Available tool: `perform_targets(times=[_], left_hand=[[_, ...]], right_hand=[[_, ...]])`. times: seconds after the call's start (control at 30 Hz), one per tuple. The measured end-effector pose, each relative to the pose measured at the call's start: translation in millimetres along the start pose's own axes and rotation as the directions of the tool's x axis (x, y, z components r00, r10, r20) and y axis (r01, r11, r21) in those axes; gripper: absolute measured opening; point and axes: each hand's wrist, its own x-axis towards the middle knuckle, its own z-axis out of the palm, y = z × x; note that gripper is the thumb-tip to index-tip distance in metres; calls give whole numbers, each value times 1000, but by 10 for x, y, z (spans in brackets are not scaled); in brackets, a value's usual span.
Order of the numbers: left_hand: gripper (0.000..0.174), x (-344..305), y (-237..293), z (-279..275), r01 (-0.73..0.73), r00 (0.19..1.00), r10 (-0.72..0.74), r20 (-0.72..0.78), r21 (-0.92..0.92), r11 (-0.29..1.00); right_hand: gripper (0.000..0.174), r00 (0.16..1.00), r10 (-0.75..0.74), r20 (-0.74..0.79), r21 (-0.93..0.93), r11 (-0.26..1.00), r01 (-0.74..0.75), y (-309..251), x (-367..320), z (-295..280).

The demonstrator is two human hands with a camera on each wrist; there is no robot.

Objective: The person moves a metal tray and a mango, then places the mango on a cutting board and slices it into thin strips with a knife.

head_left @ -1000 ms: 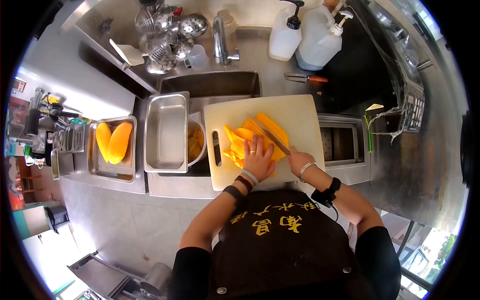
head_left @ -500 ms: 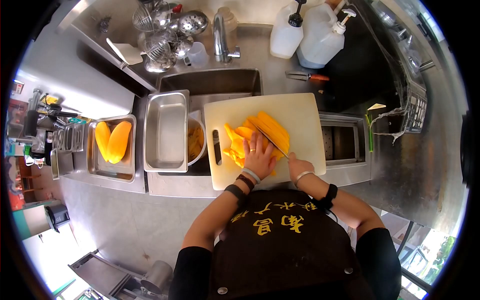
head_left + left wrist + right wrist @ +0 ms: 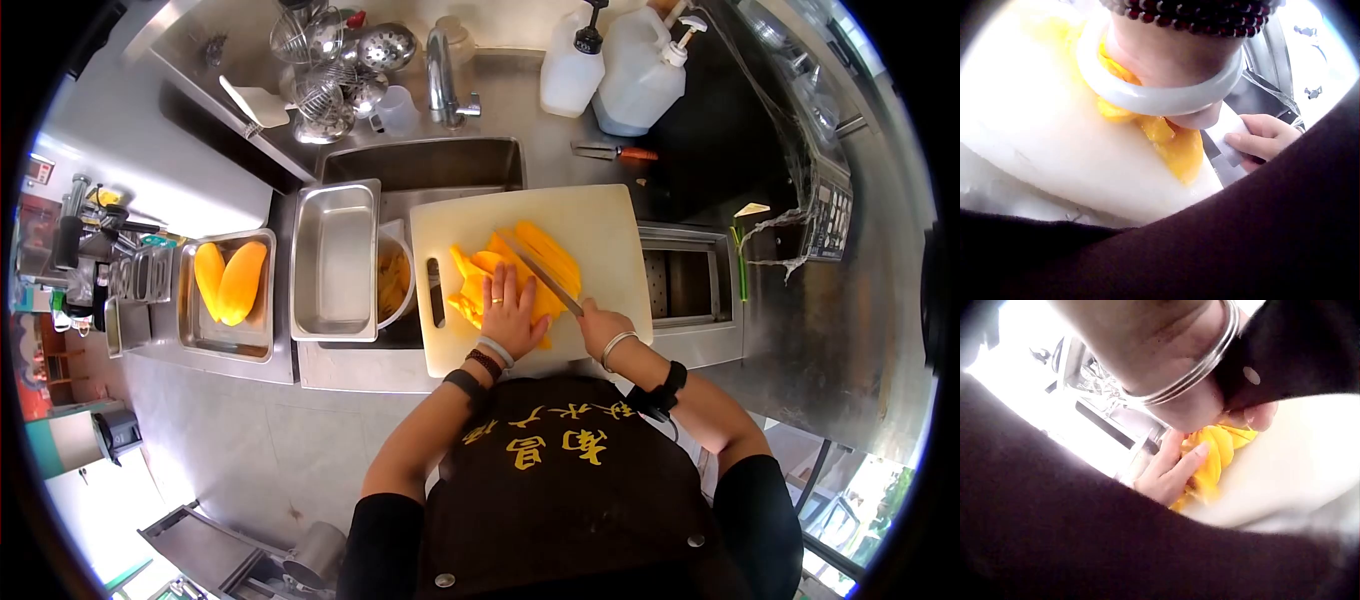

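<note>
Yellow mango slices [image 3: 520, 268] lie piled on a white cutting board [image 3: 600, 225]. My left hand [image 3: 508, 312] lies flat on the pile, fingers straight, pressing it down; the same hand [image 3: 1169, 467] shows against the mango [image 3: 1219, 450] in the right wrist view. My right hand [image 3: 602, 325] grips the dark handle [image 3: 1291, 353] of a knife [image 3: 540, 272], whose blade slants across the slices. The left wrist view shows mango [image 3: 1175, 140] under my wrist and the right hand [image 3: 1260, 139] on the knife.
An empty steel pan [image 3: 335, 262] stands left of the board, beside a bowl of peelings [image 3: 392, 282]. Further left a tray [image 3: 205, 335] holds two peeled mangoes [image 3: 228, 281]. The sink [image 3: 425, 165], a tap [image 3: 440, 70], two pump jugs [image 3: 610, 65] and a second knife [image 3: 612, 153] lie behind.
The knife blade has slid slightly across the mango in a cutting stroke while my left hand stays pressed on the pile.
</note>
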Motion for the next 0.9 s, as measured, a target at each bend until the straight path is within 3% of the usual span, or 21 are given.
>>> perform_targets(times=[0.23,0.33,0.73,0.9], left_hand=[[57,7,-14,46,6,999,-7,39,27,1000],[56,-8,-5,61,8,999,-9,34,31,999],[59,-40,-60,-5,-16,1000,16,23,3,1000],[57,-33,-65,10,-9,999,9,31,19,1000]], right_hand=[[20,996,70,55,-18,997,-69,-14,112,275],[20,999,50,-2,-44,998,-50,-3,259,461],[22,1000,-23,19,5,1000,23,-37,-32,23],[19,995,80,52,-22,997,-79,-81,28,248]])
